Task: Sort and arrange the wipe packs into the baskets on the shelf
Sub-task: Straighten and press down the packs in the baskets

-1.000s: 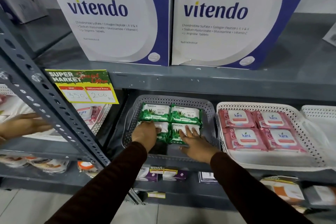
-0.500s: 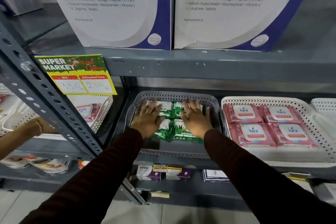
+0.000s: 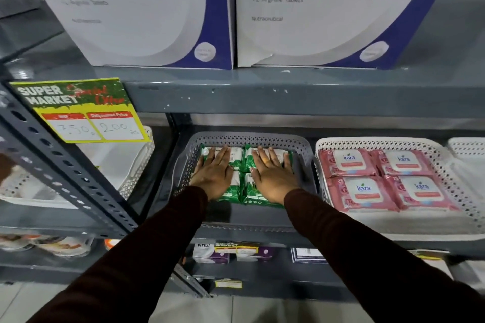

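In the centre of the frame, the green wipe packs [image 3: 237,195] lie flat, two by two, in the grey basket [image 3: 304,149] on the shelf. The left hand [image 3: 213,176] and right hand [image 3: 273,178] rest on them palms down, fingers spread, grasping nothing. The packs look like soft, light, glossy film pouches, probably slippery and squashy; they are best pinched along the side edges rather than at the flap label.

Grey metal shelf [image 3: 288,98]: grey basket [image 3: 301,149] and white basket [image 3: 393,142] are seen side by side; two boxes [image 3: 328,21] are carried above.
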